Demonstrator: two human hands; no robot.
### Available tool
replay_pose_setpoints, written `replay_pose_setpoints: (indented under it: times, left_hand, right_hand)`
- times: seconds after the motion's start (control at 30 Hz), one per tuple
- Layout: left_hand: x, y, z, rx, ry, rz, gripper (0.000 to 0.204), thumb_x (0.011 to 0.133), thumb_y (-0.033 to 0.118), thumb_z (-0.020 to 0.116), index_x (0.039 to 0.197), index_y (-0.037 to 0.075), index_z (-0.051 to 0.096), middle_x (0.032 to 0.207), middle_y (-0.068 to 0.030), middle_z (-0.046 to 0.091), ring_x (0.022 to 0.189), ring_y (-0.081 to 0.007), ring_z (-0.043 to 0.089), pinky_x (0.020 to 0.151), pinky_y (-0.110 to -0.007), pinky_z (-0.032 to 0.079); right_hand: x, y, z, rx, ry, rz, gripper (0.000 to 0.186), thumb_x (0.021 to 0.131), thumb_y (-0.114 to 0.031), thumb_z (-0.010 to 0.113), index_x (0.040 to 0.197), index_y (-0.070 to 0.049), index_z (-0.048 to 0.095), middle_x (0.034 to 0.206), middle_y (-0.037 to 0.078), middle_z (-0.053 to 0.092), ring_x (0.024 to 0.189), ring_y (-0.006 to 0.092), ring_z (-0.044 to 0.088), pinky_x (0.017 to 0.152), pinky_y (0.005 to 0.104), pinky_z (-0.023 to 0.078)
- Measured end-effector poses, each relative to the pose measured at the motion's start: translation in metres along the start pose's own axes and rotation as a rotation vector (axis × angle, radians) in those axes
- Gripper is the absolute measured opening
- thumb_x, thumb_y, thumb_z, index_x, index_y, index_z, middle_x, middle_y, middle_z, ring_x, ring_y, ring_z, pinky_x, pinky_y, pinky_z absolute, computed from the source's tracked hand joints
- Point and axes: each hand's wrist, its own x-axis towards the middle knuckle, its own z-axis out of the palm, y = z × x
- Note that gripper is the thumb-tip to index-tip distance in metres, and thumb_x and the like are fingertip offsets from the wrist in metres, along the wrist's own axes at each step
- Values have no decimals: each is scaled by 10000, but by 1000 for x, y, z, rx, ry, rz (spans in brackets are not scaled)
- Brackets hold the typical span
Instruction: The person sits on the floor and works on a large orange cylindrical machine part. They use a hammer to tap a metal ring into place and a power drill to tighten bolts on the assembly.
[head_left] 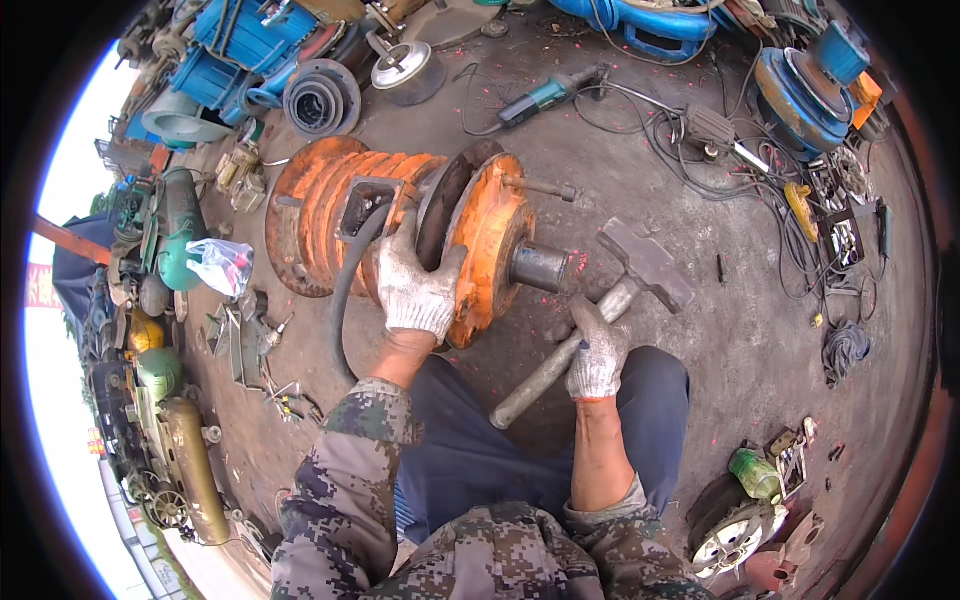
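Observation:
An orange, rust-stained electric motor [325,220] with ribbed sides lies on its side in front of me. Its orange end flange [490,255] stands slightly apart from the body, with a dark disc between them. A grey shaft [541,267] sticks out to the right, and a long bolt [540,188] projects from the flange's upper part. My left hand [418,288], in a whitish knit glove, rests on the motor with the thumb spread towards the flange. A thick black cable [343,310] passes beside it. Gloved too, my right hand [600,355] grips a sledgehammer [648,264] by its handle, head pointing up and right.
Beyond the motor lie an angle grinder [545,97] and tangled cables. Blue motors [255,40] crowd the far left; another blue machine [800,95] stands far right. Pliers and small tools [290,400] lie left. A green bottle [755,474] and a wheel [730,540] are near right.

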Motion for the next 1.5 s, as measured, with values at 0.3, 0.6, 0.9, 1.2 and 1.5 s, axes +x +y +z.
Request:
replay_pose_setpoints:
  times: [0.3,0.6,0.9,1.2,1.5]
  left_hand:
    - [-6,-10,-5,66,79,94,744,811,234,882,1403,-110,591,1233,-268,664,1172,-401,648,1033,-459,511]
    - [1,4,-8,-10,49,58,708,791,217,867,1370,-109,622,1178,-258,672,1141,-402,642,1023,-484,500]
    - [2,0,-17,-26,-17,68,713,820,252,847,1400,-75,593,1103,-248,663,1040,-419,658,933,-500,530]
    - [-6,-17,-16,-77,78,180,700,853,260,813,1436,-36,565,1020,-221,645,945,-410,651,861,-509,542]
    - [-4,-25,-21,-121,33,158,668,863,292,820,1399,-34,591,968,-191,652,921,-394,656,839,-494,549]
  right_hand:
    - [22,26,28,-141,-332,344,136,897,-82,729,985,11,683,740,122,669,454,213,566,455,330,471]
    - [11,-3,17,-9,142,10,149,902,-98,725,822,-41,613,652,39,554,512,173,537,457,325,430]
    - [17,34,1,-200,-34,76,104,927,-134,727,928,-46,671,666,20,547,509,157,518,462,323,442]
    - [20,54,14,-295,-191,251,127,924,-136,715,934,-69,607,651,44,520,511,205,510,484,366,458]
    - [44,-58,-49,35,-237,359,103,1031,-106,607,1119,-56,587,730,-16,469,544,115,467,457,308,443]
